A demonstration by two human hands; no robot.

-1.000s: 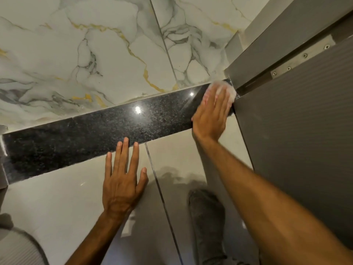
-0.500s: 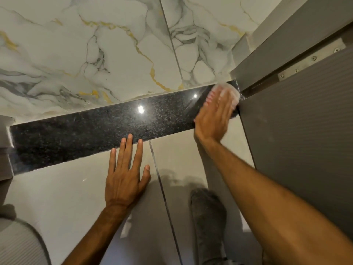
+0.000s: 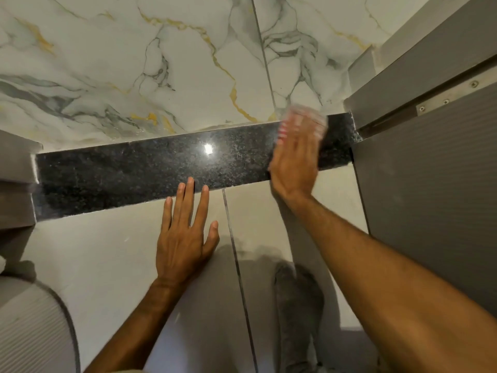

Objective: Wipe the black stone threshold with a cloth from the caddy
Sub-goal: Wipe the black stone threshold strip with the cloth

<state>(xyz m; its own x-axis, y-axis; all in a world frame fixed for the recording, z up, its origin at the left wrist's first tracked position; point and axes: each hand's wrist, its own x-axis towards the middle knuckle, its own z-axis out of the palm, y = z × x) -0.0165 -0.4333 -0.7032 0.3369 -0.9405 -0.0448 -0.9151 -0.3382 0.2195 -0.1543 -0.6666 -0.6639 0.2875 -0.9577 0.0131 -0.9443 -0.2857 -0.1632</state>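
The right hand [image 3: 294,160] lies flat, palm down, on the black threshold [image 3: 129,175], its fingers straight and close together, pressing a pale cloth [image 3: 304,114] against the stone; the hand and cloth are blurred, so little of the cloth can be made out beyond a whitish patch showing past the fingertips and to their right, overlapping the stone's far edge. Just right of those fingers a short bare stretch of threshold runs to the grey door [image 3: 430,197] and its frame. Beyond the fingertips lies the marble tile [image 3: 134,63] with gold and grey veins. The left hand [image 3: 185,238] is spread flat on the beige floor [image 3: 94,251], fingers open and holding nothing; its two longest fingertips reach over the near edge of the threshold, while the thumb points toward a dark grout line just to its right. A bright light glint sits on the stone between the two hands' fingertips. Below the right wrist, a grey-socked foot [image 3: 298,313] rests on the floor.
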